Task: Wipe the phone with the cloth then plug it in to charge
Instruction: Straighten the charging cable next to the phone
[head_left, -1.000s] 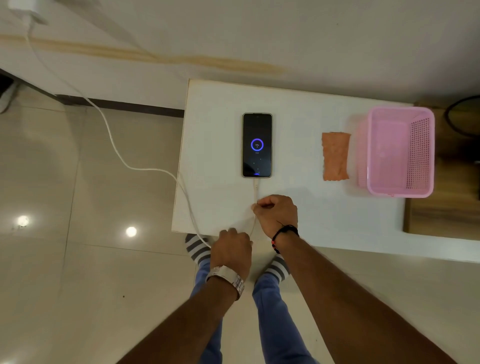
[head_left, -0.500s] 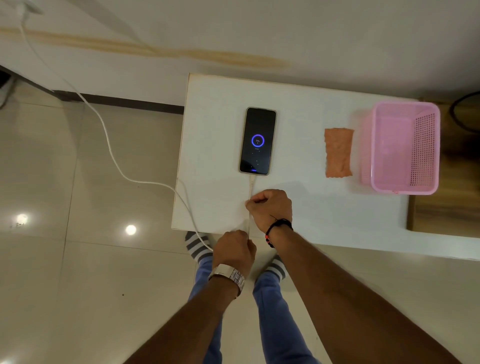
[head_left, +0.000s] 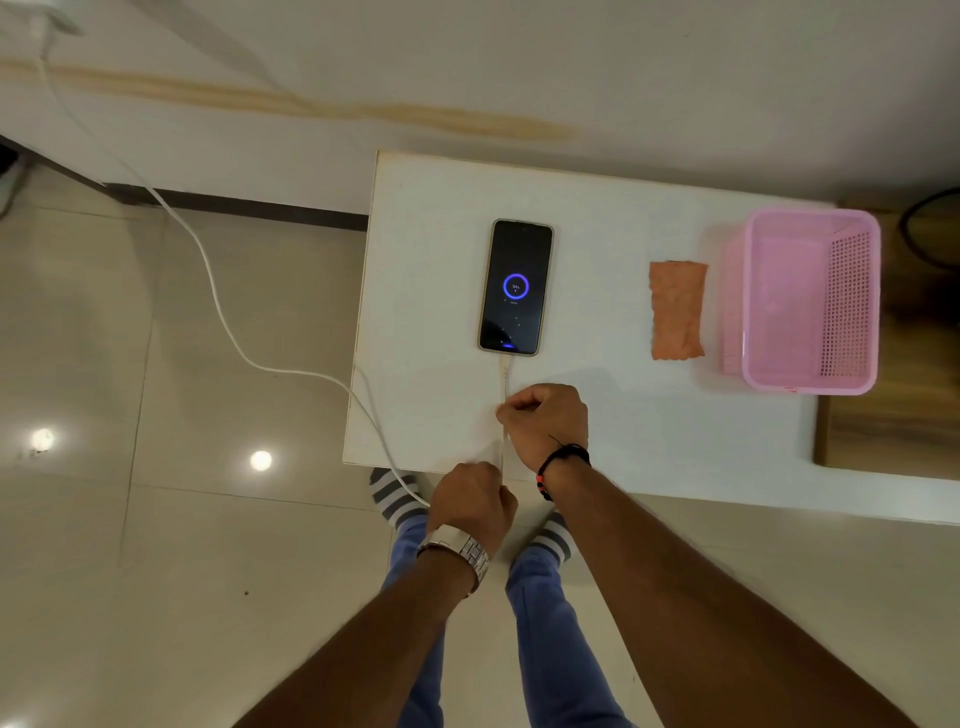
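Phone (head_left: 515, 287): plugged, charging ring lit. Both hands, left (head_left: 474, 501) and right (head_left: 545, 420), pinch cable (head_left: 228, 322). Step: final. Next: release cable gently.

A white rectangular table (head_left: 426, 291) filled the centre and right of the frame. On it lay a dark-screened smartphone (head_left: 516, 287) at centre, a thin white charging cable (head_left: 503, 382) just below it, an orange folded cloth (head_left: 677, 310) to the right, and a pink perforated plastic basket (head_left: 810, 299) at far right.
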